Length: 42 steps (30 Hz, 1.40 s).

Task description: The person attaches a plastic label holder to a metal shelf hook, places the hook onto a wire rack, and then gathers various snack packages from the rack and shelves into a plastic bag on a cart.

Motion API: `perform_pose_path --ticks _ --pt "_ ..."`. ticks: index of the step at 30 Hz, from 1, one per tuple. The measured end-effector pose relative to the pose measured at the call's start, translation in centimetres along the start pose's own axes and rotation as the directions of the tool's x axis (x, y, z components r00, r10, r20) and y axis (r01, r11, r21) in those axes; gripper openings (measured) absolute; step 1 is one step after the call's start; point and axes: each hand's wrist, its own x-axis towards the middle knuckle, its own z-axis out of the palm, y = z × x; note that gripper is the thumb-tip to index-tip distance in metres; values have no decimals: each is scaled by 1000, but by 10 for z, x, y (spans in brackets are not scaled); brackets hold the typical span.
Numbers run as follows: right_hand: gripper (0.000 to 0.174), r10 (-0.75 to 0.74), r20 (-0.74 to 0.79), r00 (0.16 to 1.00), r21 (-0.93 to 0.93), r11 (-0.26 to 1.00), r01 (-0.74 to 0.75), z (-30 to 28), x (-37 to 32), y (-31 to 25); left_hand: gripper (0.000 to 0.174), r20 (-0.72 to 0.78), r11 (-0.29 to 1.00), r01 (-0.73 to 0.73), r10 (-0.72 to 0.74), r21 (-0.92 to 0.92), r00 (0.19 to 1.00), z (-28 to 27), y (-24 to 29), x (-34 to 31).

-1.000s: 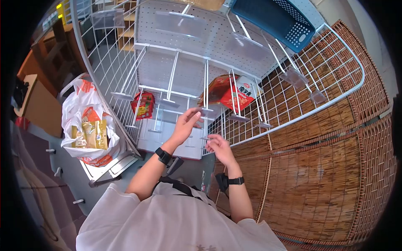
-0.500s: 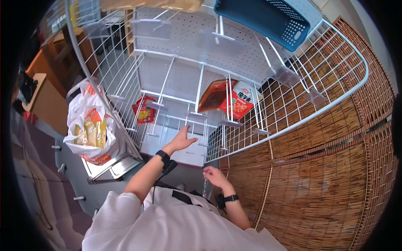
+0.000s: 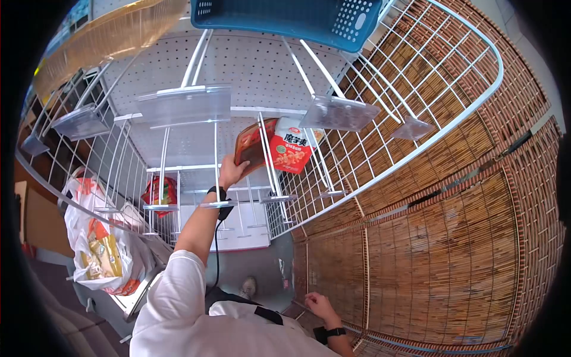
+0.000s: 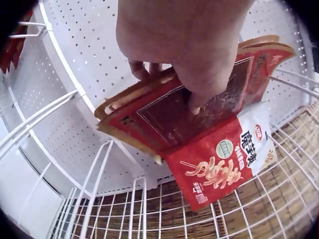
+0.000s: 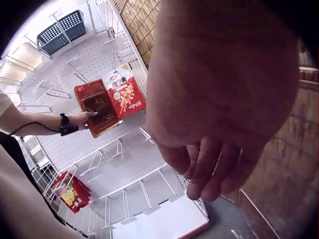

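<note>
Head view: bag [image 3: 78, 223] holds gold packets [image 3: 107, 256]; left hand [image 3: 231, 171] grips brown packaging [image 3: 253, 153].

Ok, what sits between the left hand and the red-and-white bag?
The dark red packet: the left hand grips it at one side, and the red-and-white bag shows at its other side. The right wrist view shows this most plainly.

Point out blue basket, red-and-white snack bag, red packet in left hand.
Blue basket [image 3: 346, 22], head view: perforated end wall.
Red-and-white snack bag [image 4: 222, 165], left wrist view: printed red front.
Red packet [image 4: 165, 117], left wrist view: dark front panel.
</note>
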Motion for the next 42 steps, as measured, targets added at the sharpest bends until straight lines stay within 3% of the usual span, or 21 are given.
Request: perform_pose_path --ticks 2,5,8,9,10,13,18,19,22,24,25,27,28,30,32,33,35,36,38,40,42 --pt "20 123 48 991 5 992 -123 -7 -3 -13 32 -98 995 -89 92 34 991 -1 13 -10" --pt "22 74 -11 997 -26 997 -74 -11 15 -7 30 -275 924 -232 319 304 907 -21 41 -24" --pt "22 -22 -20 1000 8 1000 22 -18 33 -23 36 -289 967 -210 243 141 926 -26 20 -22" --pt "22 -31 -15 999 7 999 31 -16 39 -21 40 -314 920 -278 360 277 878 -33 31 -30" --pt "22 -42 -7 999 18 999 42 -13 47 -20 40 -320 918 -276 362 284 876 -36 37 -38" --pt "21 -94 13 996 24 995 93 -5 55 -24 39 -86 970 -35 58 239 995 -51 84 -68" --pt "19 -135 115 984 -54 988 142 1 60 -28 37 -57 965 -45 62 260 996 -24 104 -126" --pt "19 -144 117 983 -33 988 149 1 58 -30 40 -42 961 26 -15 274 999 -22 123 -141" --pt "19 -135 152 979 -8 990 138 0 56 -35 37 -20 989 68 -66 132 998 -9 151 -178" --pt "18 -119 183 976 -5 993 122 -5 58 -47 35 -76 995 61 -67 -82 995 4 162 -202" --pt "18 -97 186 978 50 995 89 -12 56 -61 36 28 970 232 -231 -78 973 -5 190 -211" --pt "17 -69 182 981 108 993 50 -17 61 -54 36 -16 968 168 -174 -189 985 6 185 -228" --pt "16 -100 93 991 287 956 69 -18 76 -39 37 -68 951 96 -121 -294 990 9 187 -236" --pt "16 -79 -49 996 515 852 93 -31 84 -26 37 -10 938 158 -169 -310 985 9 190 -252" --pt "28 113 -64 991 705 709 -36 -55 78 -56 36 110 832 253 -229 -493 967 8 189 -268" --pt "37 44 40 998 789 611 -58 -66 77 -64 36 106 830 259 -238 -493 965 7 191 -277" --pt "57 -168 234 958 893 428 -143 -79 79 -67 36 307 735 374 -233 -566 923 5 194 -296" --pt "57 -168 257 952 886 435 -163 -75 77 -73 39 312 666 335 -158 -666 937 7 195 -303" --pt "64 -507 322 800 931 324 -169 -64 70 -87 41 476 721 420 -142 -551 868 -2 190 -318" --pt "69 -455 374 808 921 286 -266 -41 69 -92 41 453 775 375 -129 -509 882 -18 187 -328" --pt "68 -388 295 873 898 425 -115 -15 69 -108 42 429 827 325 -115 -458 896 -42 180 -336"
